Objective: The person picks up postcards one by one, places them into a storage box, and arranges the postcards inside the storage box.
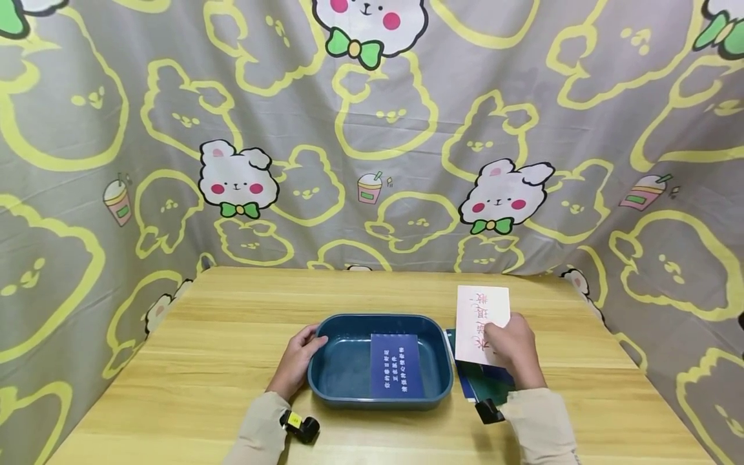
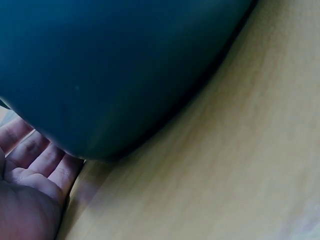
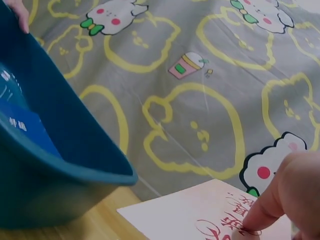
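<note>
White card (image 3: pixel 175 212) in my right hand (image 3: pixel 292 192)

My grip covers some of its red writing (image 3: pixel 232 220). Just beside stands the teal tray (image 3: pixel 50 200), a blue card (image 3: pixel 32 132) inside, my left hand (image 3: pixel 20 14) at the rim. Behind hangs a grey curtain (image 3: pixel 192 87) with yellow outlines.

Blue card (image 1: pixel 395 366), inside the basin (image 1: pixel 340 368) toward 3 o'clock: white Chinese lines running toward 12 o'clock. I read 好运 and 正在派件; remaining characters uncertain. White card (image 1: pixel 473 323), between 2 and 3 o'clock of the basin: red brush-style script, 水 at its 6 o'clock end, the rest unclear. Yellow tag (image 1: pixel 294 420), basin's 8 o'clock: dark mark, illegible.
</note>
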Demonstrator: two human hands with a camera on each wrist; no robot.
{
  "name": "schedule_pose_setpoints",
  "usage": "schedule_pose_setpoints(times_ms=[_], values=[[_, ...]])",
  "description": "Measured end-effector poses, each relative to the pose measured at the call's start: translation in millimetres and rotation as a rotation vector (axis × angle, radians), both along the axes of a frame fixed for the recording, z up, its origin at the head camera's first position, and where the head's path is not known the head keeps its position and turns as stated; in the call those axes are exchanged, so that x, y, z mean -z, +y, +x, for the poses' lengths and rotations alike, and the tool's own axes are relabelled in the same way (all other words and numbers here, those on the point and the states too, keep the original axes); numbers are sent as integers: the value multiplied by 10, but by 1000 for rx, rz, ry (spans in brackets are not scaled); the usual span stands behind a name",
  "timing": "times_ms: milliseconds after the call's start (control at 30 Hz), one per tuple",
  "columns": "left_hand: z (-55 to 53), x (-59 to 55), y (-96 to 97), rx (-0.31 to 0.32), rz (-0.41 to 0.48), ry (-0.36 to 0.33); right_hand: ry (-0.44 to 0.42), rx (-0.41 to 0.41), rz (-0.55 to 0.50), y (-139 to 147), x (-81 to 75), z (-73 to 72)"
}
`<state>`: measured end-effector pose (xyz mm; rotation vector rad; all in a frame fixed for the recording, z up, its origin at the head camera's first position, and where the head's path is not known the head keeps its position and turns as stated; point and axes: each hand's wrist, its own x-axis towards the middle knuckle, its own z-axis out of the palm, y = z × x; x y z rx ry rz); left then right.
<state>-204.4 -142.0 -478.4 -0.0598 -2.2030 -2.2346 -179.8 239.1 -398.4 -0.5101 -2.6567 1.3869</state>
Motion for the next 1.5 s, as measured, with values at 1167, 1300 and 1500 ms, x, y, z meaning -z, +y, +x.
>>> schedule_pose_setpoints(times_ms=[1167,1300,1500], values=[[-10,17,-18,4,17,11,186,-206,-510,-256,-152,23],[-17,23,-22,1,34,-6,167,-246,-547,-293,-133,25],[-16,21,-20,4,29,-4,123,-289,-552,-356,-98,23]])
